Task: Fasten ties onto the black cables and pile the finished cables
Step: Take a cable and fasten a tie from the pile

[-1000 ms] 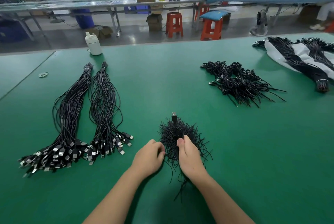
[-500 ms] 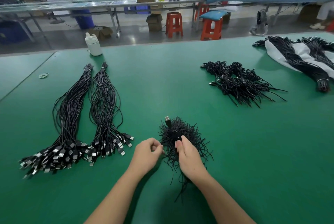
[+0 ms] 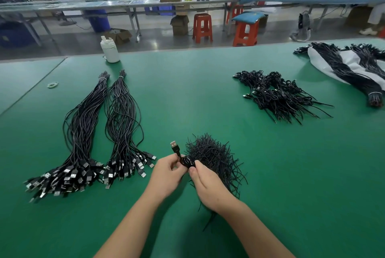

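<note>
Centre-low in frame, left hand [image 3: 166, 171] and right hand [image 3: 205, 182] both pinch one coiled black cable [image 3: 186, 161] between their fingertips, its metal-tipped USB plug [image 3: 174, 146] sticking up-left. Behind the grip: bristly heap of thin black ties [image 3: 214, 155] on green matte table [image 3: 270, 174]. Finished cables pile [image 3: 279, 95] lies upper right.

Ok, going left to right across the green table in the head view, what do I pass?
Rubber bands → two long cable bundles → left hand → right hand against the tie heap → finished pile → bundles on white sheet.
</note>
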A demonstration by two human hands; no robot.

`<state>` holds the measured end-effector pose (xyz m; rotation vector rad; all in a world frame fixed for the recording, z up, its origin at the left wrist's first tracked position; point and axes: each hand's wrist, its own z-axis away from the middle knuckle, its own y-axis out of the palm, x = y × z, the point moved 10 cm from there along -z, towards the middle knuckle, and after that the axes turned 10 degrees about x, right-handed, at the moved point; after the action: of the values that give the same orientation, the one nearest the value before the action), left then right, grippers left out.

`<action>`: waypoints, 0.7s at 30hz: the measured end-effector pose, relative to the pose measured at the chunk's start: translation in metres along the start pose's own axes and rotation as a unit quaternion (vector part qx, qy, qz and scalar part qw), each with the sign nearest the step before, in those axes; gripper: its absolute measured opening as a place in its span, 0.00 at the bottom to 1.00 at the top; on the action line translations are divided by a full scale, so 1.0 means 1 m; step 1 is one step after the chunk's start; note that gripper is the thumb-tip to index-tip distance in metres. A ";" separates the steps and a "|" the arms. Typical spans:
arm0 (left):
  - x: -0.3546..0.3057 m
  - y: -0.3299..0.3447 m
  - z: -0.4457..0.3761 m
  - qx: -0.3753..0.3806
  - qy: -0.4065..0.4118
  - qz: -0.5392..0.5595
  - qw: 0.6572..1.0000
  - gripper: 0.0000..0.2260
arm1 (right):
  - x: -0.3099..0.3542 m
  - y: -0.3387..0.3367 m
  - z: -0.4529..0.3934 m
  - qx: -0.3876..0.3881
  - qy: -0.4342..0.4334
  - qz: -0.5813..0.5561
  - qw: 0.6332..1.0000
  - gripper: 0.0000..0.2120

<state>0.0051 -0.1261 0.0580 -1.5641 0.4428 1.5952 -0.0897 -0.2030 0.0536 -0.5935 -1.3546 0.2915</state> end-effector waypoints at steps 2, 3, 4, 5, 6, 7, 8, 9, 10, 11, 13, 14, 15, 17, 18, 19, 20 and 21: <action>-0.001 0.000 0.001 0.001 0.001 -0.024 1.000 0.06 | -0.004 0.001 -0.001 0.004 0.011 0.004 1.000 0.14; -0.001 0.000 0.002 -0.001 0.000 -0.029 1.000 0.08 | -0.007 0.001 -0.002 0.003 0.020 0.013 1.000 0.13; -0.001 0.001 0.003 -0.003 -0.003 -0.032 0.999 0.09 | -0.010 0.000 -0.003 0.001 0.035 0.025 0.999 0.11; -0.001 0.001 0.004 -0.001 -0.007 -0.036 0.999 0.10 | -0.014 0.000 -0.003 -0.004 0.050 0.035 0.998 0.09; -0.002 0.002 0.004 0.004 -0.010 -0.040 0.999 0.10 | -0.017 -0.002 -0.004 -0.011 0.060 0.038 0.997 0.11; -0.003 0.003 0.004 0.011 -0.011 -0.046 0.999 0.11 | -0.017 -0.002 -0.004 -0.015 0.061 0.041 0.997 0.15; -0.004 0.005 0.004 0.018 -0.011 -0.051 0.998 0.11 | -0.015 -0.002 -0.004 -0.014 0.053 0.042 0.998 0.16; -0.005 0.006 0.005 0.025 -0.011 -0.056 0.998 0.12 | -0.012 -0.002 -0.005 -0.013 0.037 0.041 0.998 0.16; -0.006 0.008 0.006 0.031 -0.010 -0.056 0.998 0.13 | -0.008 -0.002 -0.005 -0.016 0.022 0.041 0.999 0.13; -0.007 0.010 0.007 0.036 -0.009 -0.051 0.998 0.13 | -0.006 -0.004 -0.005 -0.025 0.012 0.038 0.999 0.11; -0.008 0.014 0.009 0.039 -0.010 -0.037 0.999 0.13 | -0.007 -0.013 -0.005 -0.063 0.012 0.031 0.997 0.08; -0.008 0.017 0.011 0.037 -0.013 -0.029 0.999 0.12 | -0.008 -0.016 -0.004 -0.082 0.016 0.036 0.996 0.11; -0.007 0.018 0.013 0.033 -0.019 -0.017 0.999 0.11 | -0.009 -0.018 -0.003 -0.095 0.019 0.045 0.994 0.14; -0.002 0.020 0.015 0.020 -0.037 0.001 0.999 0.08 | -0.010 -0.020 -0.001 -0.111 0.026 0.042 0.993 0.17; 0.001 0.019 0.016 0.010 -0.048 0.001 0.999 0.07 | -0.009 -0.021 0.000 -0.117 0.028 0.028 0.992 0.16; 0.003 0.018 0.017 -0.002 -0.057 -0.008 0.998 0.07 | -0.009 -0.022 0.001 -0.121 0.026 0.009 0.992 0.15; 0.002 0.015 0.018 -0.016 -0.058 -0.025 0.998 0.07 | -0.008 -0.022 0.002 -0.120 0.023 -0.007 0.993 0.14; 0.000 0.012 0.019 -0.031 -0.053 -0.048 0.997 0.07 | -0.007 -0.021 0.001 -0.111 0.022 -0.017 0.993 0.13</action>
<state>-0.0160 -0.1190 0.0575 -1.5150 0.2582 1.6220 -0.0948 -0.2237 0.0594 -0.7572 -1.3634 0.0994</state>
